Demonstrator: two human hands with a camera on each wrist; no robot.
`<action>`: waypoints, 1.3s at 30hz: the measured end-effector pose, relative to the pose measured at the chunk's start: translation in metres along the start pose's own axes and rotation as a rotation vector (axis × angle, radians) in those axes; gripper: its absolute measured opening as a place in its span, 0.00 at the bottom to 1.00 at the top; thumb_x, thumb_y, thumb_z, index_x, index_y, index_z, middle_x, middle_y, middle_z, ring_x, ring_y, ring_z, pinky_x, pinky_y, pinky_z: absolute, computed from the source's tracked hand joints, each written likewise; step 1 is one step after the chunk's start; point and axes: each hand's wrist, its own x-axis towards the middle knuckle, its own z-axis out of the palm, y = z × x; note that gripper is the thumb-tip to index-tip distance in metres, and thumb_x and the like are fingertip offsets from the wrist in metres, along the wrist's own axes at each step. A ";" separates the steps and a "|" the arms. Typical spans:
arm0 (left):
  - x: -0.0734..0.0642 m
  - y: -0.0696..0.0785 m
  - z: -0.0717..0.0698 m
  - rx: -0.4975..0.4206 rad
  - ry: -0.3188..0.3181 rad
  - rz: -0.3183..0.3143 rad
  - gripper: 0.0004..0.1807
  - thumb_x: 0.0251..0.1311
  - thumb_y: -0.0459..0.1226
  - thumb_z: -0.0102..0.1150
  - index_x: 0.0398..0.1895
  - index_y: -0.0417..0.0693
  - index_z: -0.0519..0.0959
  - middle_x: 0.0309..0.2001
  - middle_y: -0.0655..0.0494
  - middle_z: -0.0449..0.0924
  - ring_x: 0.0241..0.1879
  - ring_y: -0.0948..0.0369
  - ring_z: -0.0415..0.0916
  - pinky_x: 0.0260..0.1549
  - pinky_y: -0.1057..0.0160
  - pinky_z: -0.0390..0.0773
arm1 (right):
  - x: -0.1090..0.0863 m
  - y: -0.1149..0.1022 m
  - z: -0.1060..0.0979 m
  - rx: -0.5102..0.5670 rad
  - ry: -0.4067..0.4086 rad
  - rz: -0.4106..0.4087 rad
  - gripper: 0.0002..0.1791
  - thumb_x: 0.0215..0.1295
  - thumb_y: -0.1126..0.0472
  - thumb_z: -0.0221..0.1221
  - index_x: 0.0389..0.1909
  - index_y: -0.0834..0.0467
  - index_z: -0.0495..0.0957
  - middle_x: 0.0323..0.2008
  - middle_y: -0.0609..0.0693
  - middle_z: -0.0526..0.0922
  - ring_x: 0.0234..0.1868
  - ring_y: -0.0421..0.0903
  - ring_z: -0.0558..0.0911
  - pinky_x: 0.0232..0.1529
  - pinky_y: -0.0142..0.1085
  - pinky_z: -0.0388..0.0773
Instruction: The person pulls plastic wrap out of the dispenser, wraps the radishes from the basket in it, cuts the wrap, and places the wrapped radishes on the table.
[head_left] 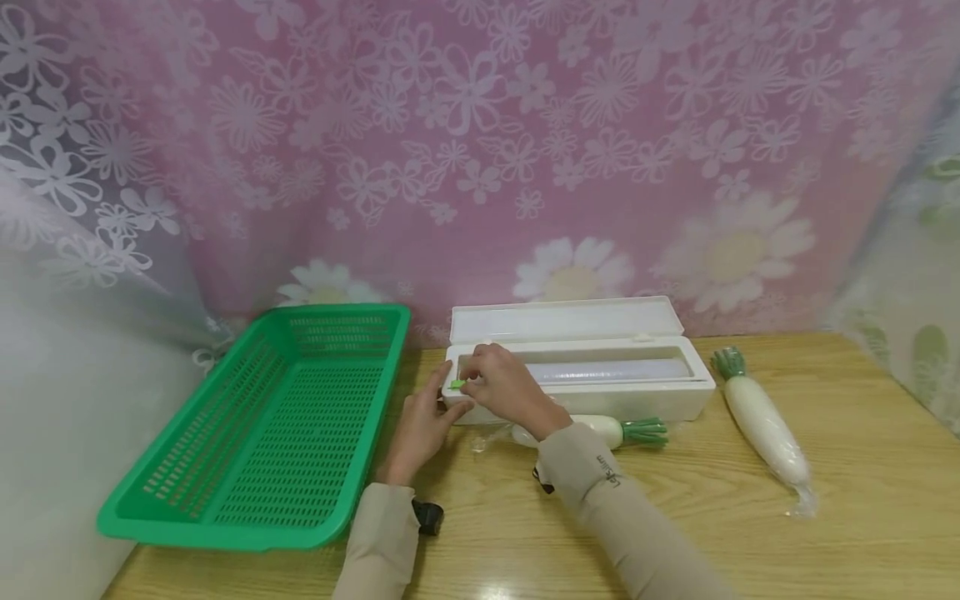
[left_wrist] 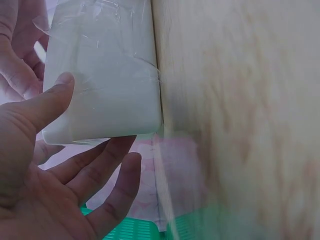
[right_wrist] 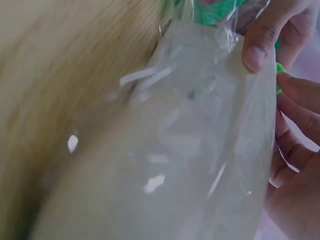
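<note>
A white cling film dispenser [head_left: 592,400] stands with its lid [head_left: 562,321] raised and a roll of cling film [head_left: 611,371] inside. My left hand [head_left: 420,429] grips its left end, the thumb on the front face and fingers against the end [left_wrist: 95,170]. With bent fingertips my right hand [head_left: 502,383] pinches the small green slide cutter [head_left: 457,384] at the left of the front rim. Clear film [right_wrist: 200,125] hangs loosely and wrinkled over the front in the wrist views. Right in front lies a white radish [head_left: 600,429] with green stems, partly hidden by my right wrist.
A green plastic basket [head_left: 348,508] takes up the left of the wooden table [head_left: 495,542]. Another white radish [head_left: 761,425], wrapped in clear film, lies right of the dispenser. Behind everything hangs a pink flowered curtain [head_left: 450,167].
</note>
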 end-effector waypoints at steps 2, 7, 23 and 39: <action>0.000 0.000 0.001 -0.004 0.000 -0.010 0.35 0.65 0.34 0.67 0.72 0.34 0.66 0.39 0.39 0.84 0.40 0.46 0.84 0.39 0.49 0.84 | -0.001 0.001 0.002 0.009 0.027 0.024 0.04 0.62 0.66 0.70 0.35 0.64 0.88 0.32 0.50 0.81 0.36 0.48 0.76 0.38 0.38 0.76; 0.000 0.000 0.001 -0.012 -0.004 -0.021 0.35 0.64 0.34 0.67 0.72 0.35 0.66 0.44 0.37 0.84 0.41 0.45 0.85 0.39 0.50 0.84 | -0.004 0.003 0.007 0.008 0.069 0.038 0.04 0.60 0.65 0.71 0.33 0.62 0.88 0.32 0.50 0.81 0.36 0.48 0.75 0.38 0.38 0.75; 0.002 0.002 0.004 -0.039 0.004 -0.024 0.35 0.63 0.33 0.68 0.72 0.34 0.66 0.43 0.36 0.85 0.42 0.46 0.85 0.38 0.51 0.84 | -0.010 0.009 0.005 -0.042 0.073 0.007 0.04 0.61 0.66 0.71 0.33 0.63 0.86 0.33 0.50 0.79 0.36 0.48 0.73 0.40 0.40 0.76; 0.001 0.000 0.001 -0.037 0.014 -0.032 0.35 0.63 0.32 0.68 0.72 0.34 0.67 0.44 0.35 0.85 0.43 0.45 0.85 0.38 0.51 0.84 | -0.010 0.010 0.006 -0.052 0.098 -0.012 0.04 0.59 0.67 0.71 0.32 0.63 0.86 0.32 0.50 0.80 0.36 0.48 0.74 0.39 0.40 0.77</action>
